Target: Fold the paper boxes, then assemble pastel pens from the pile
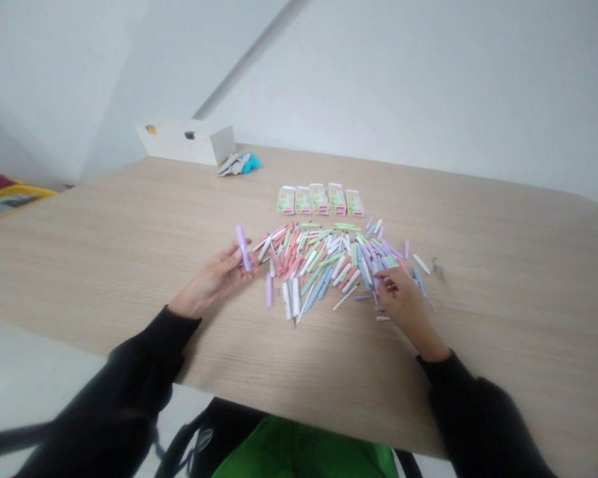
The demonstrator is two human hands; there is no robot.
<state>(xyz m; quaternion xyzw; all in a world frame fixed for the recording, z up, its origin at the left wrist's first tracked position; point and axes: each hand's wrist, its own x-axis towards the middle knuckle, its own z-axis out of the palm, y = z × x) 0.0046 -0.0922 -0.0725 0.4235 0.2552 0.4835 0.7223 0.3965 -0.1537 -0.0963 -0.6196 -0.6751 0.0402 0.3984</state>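
Note:
My left hand [222, 275] grips a lilac pen-like tube [244, 248], held tilted just above the table at the left end of the pile. A loose pile of pastel pen-like sticks [313, 262] spreads across the middle, in pink, white, green, blue and lilac, some with thin dark tips. Over its right end, my right hand [399, 292] has its fingers curled with thumb and forefinger together among the lilac pieces. What these fingers hold is hidden. Beside my left hand another lilac tube [269, 291] lies on the table, near white ones [291, 297].
Behind the pile stand several small green-and-pink boxes [319, 200] in a row. A long white box [184, 141] and grey and blue crumpled items [239, 163] sit at the far left. The wooden table [503, 279] meets the wall; its front edge is near my lap.

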